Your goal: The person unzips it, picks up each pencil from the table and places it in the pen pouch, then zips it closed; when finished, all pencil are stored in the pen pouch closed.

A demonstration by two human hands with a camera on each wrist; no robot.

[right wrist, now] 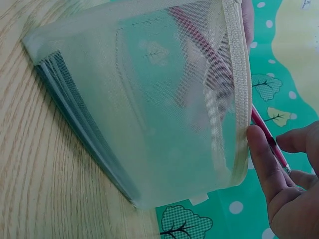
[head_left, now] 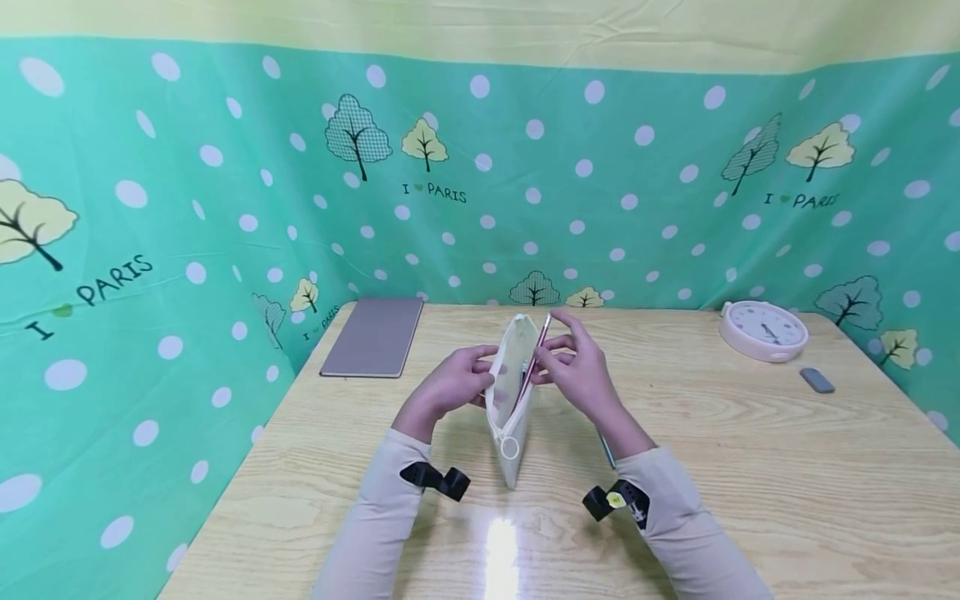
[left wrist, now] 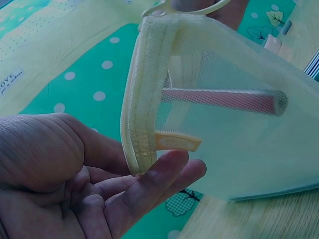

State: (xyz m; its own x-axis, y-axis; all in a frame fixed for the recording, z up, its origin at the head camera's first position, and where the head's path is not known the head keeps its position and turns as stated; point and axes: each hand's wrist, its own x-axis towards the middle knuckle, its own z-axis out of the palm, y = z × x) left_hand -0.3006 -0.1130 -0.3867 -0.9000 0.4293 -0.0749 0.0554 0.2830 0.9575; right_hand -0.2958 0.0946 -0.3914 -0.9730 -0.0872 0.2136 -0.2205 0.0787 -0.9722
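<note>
A pale, see-through mesh zip pouch (head_left: 507, 450) stands with its zipped mouth spread, between the two hands. My left hand (head_left: 455, 382) pinches the rim on the left, beside a small yellowish label (left wrist: 178, 142). On the other side, my right hand (head_left: 581, 371) holds a dark red pencil (head_left: 542, 335) near its upper end, fingers by the pouch's rim. The pencil slants down into the pouch; its lower part shows through the mesh in the left wrist view. A dark, long bundle (right wrist: 82, 119) lies along the pouch's bottom, its kind unclear through the mesh.
On the wooden table (head_left: 720, 467), a grey notebook (head_left: 375, 337) lies back left. A pink round clock (head_left: 765, 331) and a small grey oblong item (head_left: 817, 381) are at the right. A thin bluish stick (head_left: 607, 450) shows beside the right wrist. A patterned green cloth hangs behind.
</note>
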